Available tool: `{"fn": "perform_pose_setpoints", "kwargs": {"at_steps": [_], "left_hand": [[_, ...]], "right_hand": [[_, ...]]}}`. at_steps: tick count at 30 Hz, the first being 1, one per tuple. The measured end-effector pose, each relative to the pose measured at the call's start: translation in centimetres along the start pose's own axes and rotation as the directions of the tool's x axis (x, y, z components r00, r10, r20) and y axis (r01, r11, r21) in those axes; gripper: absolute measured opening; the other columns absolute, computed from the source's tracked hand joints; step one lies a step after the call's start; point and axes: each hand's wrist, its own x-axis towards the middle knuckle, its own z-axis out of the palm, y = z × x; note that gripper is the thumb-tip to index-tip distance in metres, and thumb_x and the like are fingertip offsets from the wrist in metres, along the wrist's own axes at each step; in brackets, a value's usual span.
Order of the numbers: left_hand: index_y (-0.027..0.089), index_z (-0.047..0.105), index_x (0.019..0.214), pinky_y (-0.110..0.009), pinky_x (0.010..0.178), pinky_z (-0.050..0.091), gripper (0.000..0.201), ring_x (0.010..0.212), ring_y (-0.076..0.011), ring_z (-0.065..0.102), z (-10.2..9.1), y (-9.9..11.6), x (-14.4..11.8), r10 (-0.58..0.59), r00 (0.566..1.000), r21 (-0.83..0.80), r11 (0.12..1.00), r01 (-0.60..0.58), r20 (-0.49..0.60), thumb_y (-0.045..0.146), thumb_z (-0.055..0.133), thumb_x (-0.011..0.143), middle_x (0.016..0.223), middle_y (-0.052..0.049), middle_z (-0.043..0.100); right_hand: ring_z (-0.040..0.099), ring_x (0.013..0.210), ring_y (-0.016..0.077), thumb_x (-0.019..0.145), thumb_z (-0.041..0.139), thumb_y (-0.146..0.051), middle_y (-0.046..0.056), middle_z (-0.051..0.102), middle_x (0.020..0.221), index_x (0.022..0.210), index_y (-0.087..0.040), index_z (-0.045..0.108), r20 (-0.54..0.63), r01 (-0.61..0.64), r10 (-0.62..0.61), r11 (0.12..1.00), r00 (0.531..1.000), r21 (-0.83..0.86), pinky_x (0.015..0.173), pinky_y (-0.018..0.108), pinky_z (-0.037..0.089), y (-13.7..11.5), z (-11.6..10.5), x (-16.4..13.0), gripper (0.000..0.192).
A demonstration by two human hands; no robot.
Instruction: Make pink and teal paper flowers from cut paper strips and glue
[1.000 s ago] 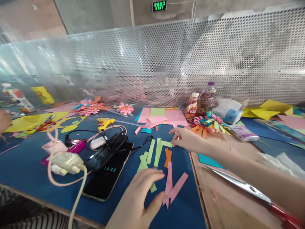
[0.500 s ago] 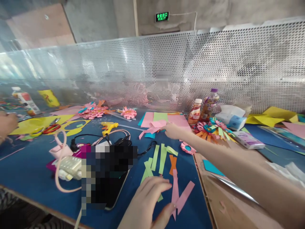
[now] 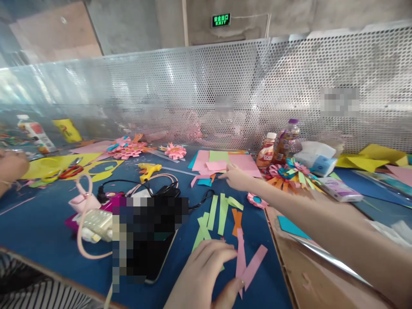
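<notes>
My right hand (image 3: 236, 177) reaches open-fingered to the pink paper sheets (image 3: 240, 163) toward the table's (image 3: 38, 223) far edge. My left hand (image 3: 206, 274) rests open, fingers curled, on cut strips (image 3: 222, 214) near the front edge.

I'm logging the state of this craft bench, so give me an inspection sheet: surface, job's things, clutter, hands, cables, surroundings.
Surface: blue table, with a bare wooden board at its right.
Job's things: green strips, an orange strip and pink strips lie loose; pink sheets stacked farther back.
Clutter: paper flowers, two bottles, tissue pack, yellow glue gun, red-handled scissors.
Hands: left hand rests by the pink strips; right hand reaches to the pink sheets' edge, holding nothing visible.
Cables: pink cable and black cable loop over the table.
Surroundings: perforated metal screen; exit sign; another person's hand at far left.
</notes>
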Motion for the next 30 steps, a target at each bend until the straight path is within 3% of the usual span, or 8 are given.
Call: {"fn": "perform_pose_setpoints", "kwargs": {"at_steps": [13, 23, 27, 30], "left_hand": [[0.026, 0.056, 0.104, -0.027, 0.089, 0.048, 0.029, 0.103, -0.0165, 0.057, 0.0, -0.2, -0.2, -0.03, 0.997, 0.049, 0.998, 0.027, 0.076, 0.016, 0.053, 0.078, 0.107, -0.001, 0.063], [0.025, 0.054, 0.107, -0.03, 0.087, 0.049, 0.026, 0.105, -0.0177, 0.056, 0.2, -0.3, -0.4, -0.015, 0.997, 0.05, 0.999, 0.011, 0.074, 0.019, 0.05, 0.082, 0.107, -0.003, 0.062], [0.025, 0.058, 0.102, -0.03, 0.087, 0.049, 0.022, 0.101, -0.0171, 0.058, 0.1, 0.5, -0.2, -0.087, 0.995, 0.014, 0.996, 0.086, 0.053, 0.019, 0.052, 0.081, 0.105, -0.002, 0.063], [0.027, 0.061, 0.098, -0.024, 0.088, 0.048, 0.02, 0.102, -0.0143, 0.058, -0.6, 1.3, -0.1, -0.143, 0.982, -0.019, 0.989, 0.146, 0.124, 0.021, 0.049, 0.083, 0.103, 0.003, 0.063]], "right_hand": [[0.047, 0.086, 0.0211, 0.076, 0.043, -0.011, 0.009, 0.046, 0.088, 0.103, -0.024, 0.069, -0.025, 0.08, -0.079, 0.996, 0.997, 0.032, 0.075, 0.032, 0.039, -1.1, -2.0, -6.4, 0.04], [0.044, 0.093, 0.0256, 0.077, 0.042, -0.008, 0.013, 0.05, 0.097, 0.112, -0.022, 0.064, -0.018, 0.055, -0.057, 0.995, 0.998, -0.08, 0.076, 0.035, 0.037, -1.4, -1.6, -7.0, 0.043], [0.044, 0.095, 0.0258, 0.078, 0.047, -0.011, 0.012, 0.053, 0.099, 0.105, -0.023, 0.065, -0.051, 0.06, -0.066, 0.992, 0.997, -0.107, 0.076, 0.035, 0.036, -1.3, -1.8, -7.7, 0.035], [0.045, 0.093, 0.0249, 0.081, 0.054, -0.019, 0.011, 0.055, 0.098, 0.093, -0.018, 0.066, -0.122, 0.083, -0.105, 0.982, 0.987, -0.169, 0.078, 0.035, 0.035, -1.3, -2.5, -8.6, 0.018]]}}
